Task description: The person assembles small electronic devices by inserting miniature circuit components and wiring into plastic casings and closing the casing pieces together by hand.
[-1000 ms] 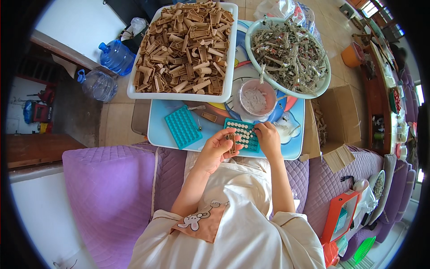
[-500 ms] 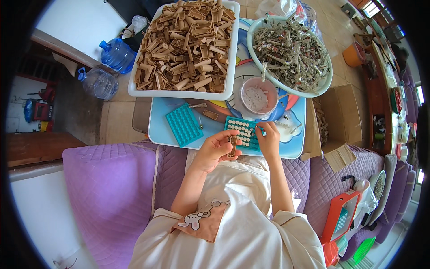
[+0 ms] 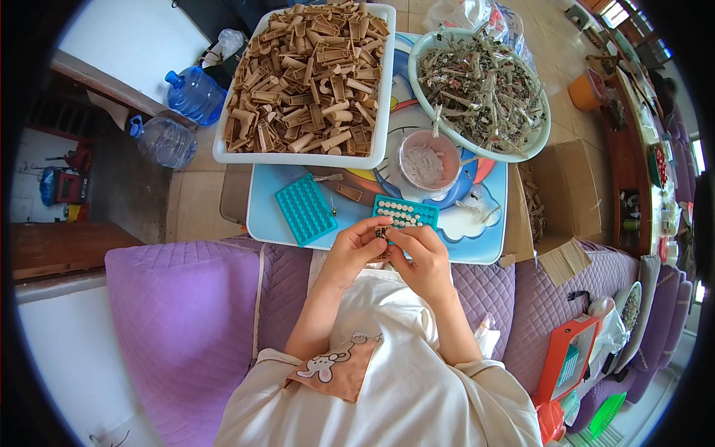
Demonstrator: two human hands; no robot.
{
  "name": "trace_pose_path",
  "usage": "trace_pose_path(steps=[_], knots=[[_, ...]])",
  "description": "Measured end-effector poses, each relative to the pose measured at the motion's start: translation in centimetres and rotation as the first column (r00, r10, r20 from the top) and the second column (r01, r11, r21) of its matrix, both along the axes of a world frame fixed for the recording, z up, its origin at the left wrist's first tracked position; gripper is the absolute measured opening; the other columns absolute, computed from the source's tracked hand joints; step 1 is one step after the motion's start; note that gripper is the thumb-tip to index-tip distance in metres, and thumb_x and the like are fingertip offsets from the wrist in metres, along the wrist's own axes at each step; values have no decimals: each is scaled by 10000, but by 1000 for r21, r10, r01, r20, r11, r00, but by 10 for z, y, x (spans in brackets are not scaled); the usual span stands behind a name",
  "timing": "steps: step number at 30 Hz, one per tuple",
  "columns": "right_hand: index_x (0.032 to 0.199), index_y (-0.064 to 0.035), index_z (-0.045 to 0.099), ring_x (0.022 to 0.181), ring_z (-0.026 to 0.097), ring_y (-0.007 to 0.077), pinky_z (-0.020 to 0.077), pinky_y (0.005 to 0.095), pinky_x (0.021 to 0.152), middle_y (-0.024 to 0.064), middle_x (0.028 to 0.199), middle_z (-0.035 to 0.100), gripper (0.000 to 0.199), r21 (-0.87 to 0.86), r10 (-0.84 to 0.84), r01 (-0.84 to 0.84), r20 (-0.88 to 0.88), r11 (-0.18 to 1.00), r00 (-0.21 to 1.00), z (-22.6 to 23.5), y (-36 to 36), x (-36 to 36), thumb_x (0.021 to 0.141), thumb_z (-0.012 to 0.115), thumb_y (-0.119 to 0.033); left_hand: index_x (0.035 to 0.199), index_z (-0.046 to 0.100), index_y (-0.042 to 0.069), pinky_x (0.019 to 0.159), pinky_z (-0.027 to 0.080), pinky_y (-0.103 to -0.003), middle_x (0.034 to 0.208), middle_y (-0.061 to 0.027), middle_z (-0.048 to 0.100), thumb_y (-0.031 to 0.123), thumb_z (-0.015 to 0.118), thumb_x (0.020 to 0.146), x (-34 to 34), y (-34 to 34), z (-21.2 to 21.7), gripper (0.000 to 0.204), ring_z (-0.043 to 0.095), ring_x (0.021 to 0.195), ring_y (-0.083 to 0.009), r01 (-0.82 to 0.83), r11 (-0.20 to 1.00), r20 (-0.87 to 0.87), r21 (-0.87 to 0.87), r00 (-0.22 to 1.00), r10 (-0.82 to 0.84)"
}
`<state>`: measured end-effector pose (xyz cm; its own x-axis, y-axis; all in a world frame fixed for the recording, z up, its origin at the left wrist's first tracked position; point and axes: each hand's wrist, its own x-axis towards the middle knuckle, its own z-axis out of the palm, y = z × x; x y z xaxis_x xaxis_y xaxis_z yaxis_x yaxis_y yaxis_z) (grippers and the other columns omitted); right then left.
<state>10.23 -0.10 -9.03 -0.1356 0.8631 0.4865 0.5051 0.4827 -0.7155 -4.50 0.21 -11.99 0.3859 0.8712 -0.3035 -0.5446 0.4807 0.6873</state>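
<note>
The brown case point(image 3: 383, 233) was at the frame's centre, pinched in your left hand point(image 3: 353, 252), seemingly to steady it for your right hand point(image 3: 424, 261), whose fingertips met it; whether they gripped anything, I could not tell. Just above, the teal tray point(image 3: 431, 217) held white discs point(image 3: 403, 215) in rows, apparently within easy reach; the bin point(image 3: 298, 159) and basin point(image 3: 514, 157) filled the top.
</note>
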Motion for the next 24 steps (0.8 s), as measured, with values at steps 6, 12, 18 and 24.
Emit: trace_pose_path(steps=[6,12,18,24], knots=[[869,-5,589,659,564,186,448,270,575,110,781,580,188,-225,-186,157,-115,962,976,-28,14,28,686,581,39,1109,479,30,671,503,-255,961,-70,580,86,510,822,-3,1,12,294,598,775,-142,-16,999,-82,38,996,19],[928,-35,568,747,554,280,441,354,650,121,816,576,225,-363,-151,237,250,901,956,-67,22,51,705,599,-53,1095,483,33,644,493,-241,960,-77,579,85,498,827,-7,0,11,273,595,757,-136,-7,1000,-104,21,995,9],[895,-51,573,763,536,283,434,367,653,107,799,570,241,-323,-120,252,376,912,919,-73,20,42,661,630,-63,1101,479,29,650,481,-240,969,-86,574,79,512,820,-5,-1,8,287,591,764,-146,24,999,-85,24,996,-22],[829,-59,583,734,536,272,435,363,638,90,760,565,177,-361,-79,201,324,911,943,-77,20,47,657,624,-58,1113,473,28,660,474,-239,981,-87,570,66,516,814,-5,-3,14,304,585,774,-141,64,998,-104,28,993,-61]])
